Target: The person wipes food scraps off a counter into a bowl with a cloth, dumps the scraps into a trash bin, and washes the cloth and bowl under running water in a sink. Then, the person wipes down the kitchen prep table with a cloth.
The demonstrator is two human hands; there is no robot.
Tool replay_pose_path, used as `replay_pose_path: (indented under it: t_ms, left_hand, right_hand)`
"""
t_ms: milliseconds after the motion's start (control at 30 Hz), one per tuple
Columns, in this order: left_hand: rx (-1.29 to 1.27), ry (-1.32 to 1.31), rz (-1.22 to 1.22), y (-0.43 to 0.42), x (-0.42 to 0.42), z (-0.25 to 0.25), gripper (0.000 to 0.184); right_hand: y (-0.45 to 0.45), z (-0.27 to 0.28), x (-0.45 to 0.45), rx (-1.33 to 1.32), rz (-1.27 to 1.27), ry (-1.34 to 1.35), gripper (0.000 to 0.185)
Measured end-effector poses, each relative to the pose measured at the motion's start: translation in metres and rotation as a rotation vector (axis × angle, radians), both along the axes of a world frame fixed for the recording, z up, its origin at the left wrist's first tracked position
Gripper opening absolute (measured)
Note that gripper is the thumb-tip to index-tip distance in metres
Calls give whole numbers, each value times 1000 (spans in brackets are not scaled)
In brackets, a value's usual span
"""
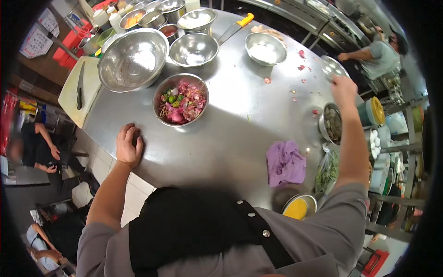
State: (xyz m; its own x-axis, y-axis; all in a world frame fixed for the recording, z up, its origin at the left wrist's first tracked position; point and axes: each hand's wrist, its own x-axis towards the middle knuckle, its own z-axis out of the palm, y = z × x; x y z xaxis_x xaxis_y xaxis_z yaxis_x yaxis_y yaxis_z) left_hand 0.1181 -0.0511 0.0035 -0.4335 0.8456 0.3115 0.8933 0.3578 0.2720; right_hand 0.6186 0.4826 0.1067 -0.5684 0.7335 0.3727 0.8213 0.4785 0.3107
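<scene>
My left hand rests on the steel table near its left edge, fingers loosely bent and a little apart, holding nothing. Stretched out to the far right, my right hand has its fingers closed at the near rim of a shallow metal bowl; the fingertips are partly hidden. Between my hands stands a steel bowl of pink onion-like peelings with some green pieces. Below my right forearm is a metal bowl of greyish pieces. A crumpled purple cloth lies nearer to me.
Large bowls and a yellow-handled knife occupy the far side. A black-handled knife lies on a cutting board. Herbs in plastic and a bowl of yellow contents sit close by. Another person works at right.
</scene>
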Motion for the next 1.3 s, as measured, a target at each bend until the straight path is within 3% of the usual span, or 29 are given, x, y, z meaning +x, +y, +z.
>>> replay_pose_path:
  t_ms: [133,167,367,433,500,567,633,733,800,900,1000,1067,1100,1200,1300]
  left_hand:
    - [58,10,2,-2,0,-1,29]
    - [80,-3,0,-4,-1,-3,28]
    - [287,-4,26,-14,-8,-7,19]
    - [404,-273,246,-8,-9,-4,23]
    - [622,-806,117,13,-10,18,34]
    - [482,-1107,14,27,-1,70,43]
    - [328,-1467,-40,40,9,110,41]
    - [156,-1394,-95,56,-6,96,38]
    - [219,-1336,-29,60,-9,88,38]
    - [372,-1328,-39,62,-11,77,40]
    - [458,-1159,-118,64,-16,82,45]
    - [470,-927,-178,71,-16,87,48]
    - [440,-1050,-188,82,-17,81,51]
    - [525,-718,-236,114,-21,61,53]
    - [541,-712,-283,113,-6,82,54]
  right_hand:
    - [-88,20,-91,91,483,123,12]
    - [-117,27,-114,59,457,16,15]
    - [-256,26,-204,-39,831,192,14]
    - [-291,24,-223,-65,883,220,10]
    - [-321,23,-240,-94,916,226,12]
    - [-341,22,-256,-121,953,202,12]
    - [-356,21,-268,-140,971,174,14]
    - [-373,26,-279,-129,925,192,20]
    - [-386,36,-278,-93,816,298,27]
    - [-372,54,-243,-337,667,372,40]
    - [-350,49,-204,-542,421,250,44]
    - [-356,52,-212,-646,441,375,45]
    - [-364,55,-220,-698,446,440,46]
    - [-369,50,-262,-514,677,431,48]
    - [-361,30,-303,-481,618,439,54]
